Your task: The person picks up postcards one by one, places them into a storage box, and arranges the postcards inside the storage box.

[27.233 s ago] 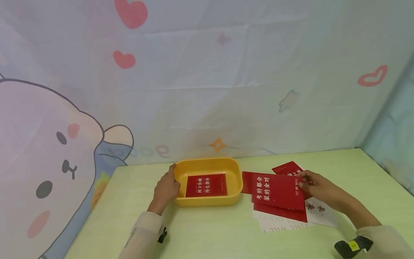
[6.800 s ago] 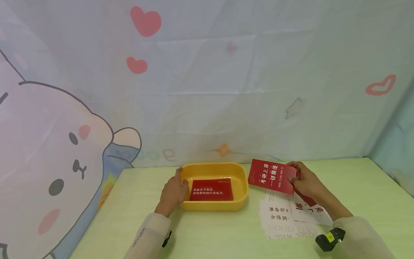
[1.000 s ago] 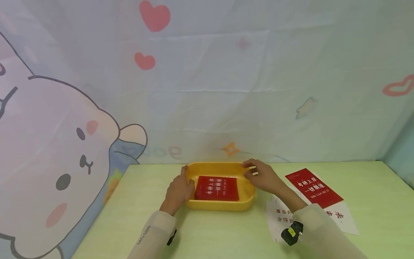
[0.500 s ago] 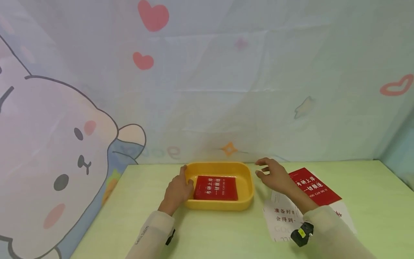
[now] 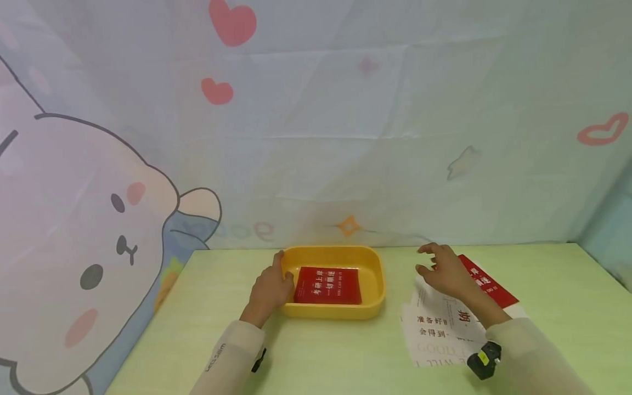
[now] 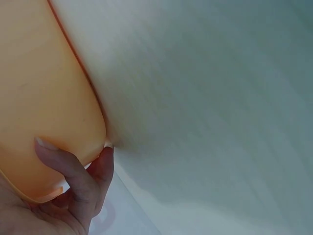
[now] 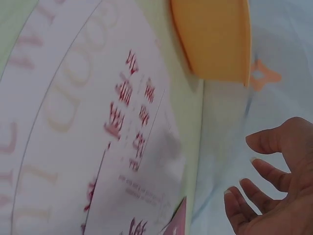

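My left hand (image 5: 269, 291) grips the left end of a yellow plastic tray (image 5: 332, 312); in the left wrist view the thumb lies against the inside and the fingers (image 6: 102, 171) are outside the wall. Inside the tray lies a red card (image 5: 328, 285) with white lettering. To the right, my right hand (image 5: 444, 271) hovers with bent, spread fingers and holds nothing. Beneath and beside it, white cards (image 5: 429, 323) with red and pale print overlap on the table. Another red card (image 5: 496, 291) lies on them, partly hidden by the right hand and forearm.
The pale green table (image 5: 345, 356) meets a printed cloth backdrop (image 5: 316, 137) just behind the tray. A cartoon animal and hearts are printed on the cloth. A black wrist device (image 5: 484, 359) sits at the right sleeve.
In the last second my right hand has moved right from the tray's rim to above the cards. Over the longer span, red cards went from the pile into the tray. The left hand keeps its grip.
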{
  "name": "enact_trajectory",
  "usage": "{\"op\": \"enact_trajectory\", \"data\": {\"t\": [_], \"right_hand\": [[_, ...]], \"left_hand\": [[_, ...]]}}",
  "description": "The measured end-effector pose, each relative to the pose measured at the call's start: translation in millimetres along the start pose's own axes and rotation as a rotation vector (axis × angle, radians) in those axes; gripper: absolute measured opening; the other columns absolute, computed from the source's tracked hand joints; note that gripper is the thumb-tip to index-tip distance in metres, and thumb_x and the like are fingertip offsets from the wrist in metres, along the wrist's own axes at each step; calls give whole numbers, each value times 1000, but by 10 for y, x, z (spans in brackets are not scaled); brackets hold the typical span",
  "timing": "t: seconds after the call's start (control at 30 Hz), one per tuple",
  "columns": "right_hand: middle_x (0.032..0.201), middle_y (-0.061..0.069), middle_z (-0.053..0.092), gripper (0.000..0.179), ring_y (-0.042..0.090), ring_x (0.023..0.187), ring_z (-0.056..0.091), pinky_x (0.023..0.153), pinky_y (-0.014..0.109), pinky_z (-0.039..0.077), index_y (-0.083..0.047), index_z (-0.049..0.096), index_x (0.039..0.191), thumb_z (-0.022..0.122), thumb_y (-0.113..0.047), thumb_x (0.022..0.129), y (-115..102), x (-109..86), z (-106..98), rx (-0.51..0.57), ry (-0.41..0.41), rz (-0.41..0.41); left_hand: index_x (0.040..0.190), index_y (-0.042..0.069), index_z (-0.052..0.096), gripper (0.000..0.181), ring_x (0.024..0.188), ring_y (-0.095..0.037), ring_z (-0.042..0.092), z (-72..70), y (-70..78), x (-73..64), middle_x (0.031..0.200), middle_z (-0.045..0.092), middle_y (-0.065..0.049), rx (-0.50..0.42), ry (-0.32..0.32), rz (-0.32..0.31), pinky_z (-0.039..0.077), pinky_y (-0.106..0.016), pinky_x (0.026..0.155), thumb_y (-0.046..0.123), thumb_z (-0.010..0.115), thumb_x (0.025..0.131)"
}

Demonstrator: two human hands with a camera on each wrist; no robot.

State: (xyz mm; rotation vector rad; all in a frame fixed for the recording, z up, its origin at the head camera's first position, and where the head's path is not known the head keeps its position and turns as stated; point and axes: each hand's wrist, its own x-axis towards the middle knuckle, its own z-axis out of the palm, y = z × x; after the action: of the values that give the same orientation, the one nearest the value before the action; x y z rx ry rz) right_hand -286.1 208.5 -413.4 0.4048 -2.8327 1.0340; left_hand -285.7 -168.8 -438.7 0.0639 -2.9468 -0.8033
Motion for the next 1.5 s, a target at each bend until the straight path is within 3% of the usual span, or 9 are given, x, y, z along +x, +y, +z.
{"op": "enact_trajectory", "data": {"t": [0.17, 0.3, 0.53, 0.83, 1.27, 1.5], "right_hand": [[132, 40, 43, 48, 50, 110, 53, 86, 61, 47, 8, 50, 131, 62, -20, 94, 184, -40, -43, -62, 2, 47], [133, 45, 39, 51, 59, 114, 48, 87, 66, 45, 9, 48, 132, 63, -20, 93, 308, -80, -95, -87, -4, 74], [125, 46, 44, 56, 62, 111, 47, 83, 68, 48, 12, 46, 131, 66, -21, 89, 480, -143, -202, -169, 30, 93], [127, 52, 34, 74, 68, 115, 34, 94, 74, 33, 18, 34, 135, 68, -26, 87, 658, -247, -321, -268, -19, 216], [121, 53, 30, 97, 65, 106, 30, 84, 70, 37, 23, 28, 135, 69, -49, 84, 788, -391, -431, -316, -113, 288], [115, 53, 36, 103, 64, 106, 32, 89, 70, 29, 27, 27, 133, 64, -58, 87, 855, -451, -470, -341, -144, 306]], "left_hand": [[154, 10, 28, 60, 57, -22, 50, 23, -18, 9, 85, 61, -15, -3, -14, -3, 39, -31, 49, 24, 48, 99], [154, 12, 29, 60, 59, -22, 51, 27, -20, 17, 92, 63, -16, 5, -8, -12, 40, -31, 51, 25, 48, 99], [154, 12, 28, 60, 62, -23, 52, 9, -22, 16, 99, 64, -18, 5, -5, -18, 40, -31, 52, 25, 48, 99], [154, 11, 28, 60, 64, -24, 53, 14, -20, 12, 102, 65, -19, 2, -17, -14, 42, -32, 53, 24, 47, 99], [154, 11, 29, 60, 62, -24, 52, 7, -1, 11, 100, 65, -19, -16, -12, -18, 40, -31, 52, 24, 48, 99], [154, 12, 29, 60, 62, -24, 52, 20, -4, 11, 103, 65, -19, -22, -10, -25, 39, -31, 51, 25, 48, 98]]}}
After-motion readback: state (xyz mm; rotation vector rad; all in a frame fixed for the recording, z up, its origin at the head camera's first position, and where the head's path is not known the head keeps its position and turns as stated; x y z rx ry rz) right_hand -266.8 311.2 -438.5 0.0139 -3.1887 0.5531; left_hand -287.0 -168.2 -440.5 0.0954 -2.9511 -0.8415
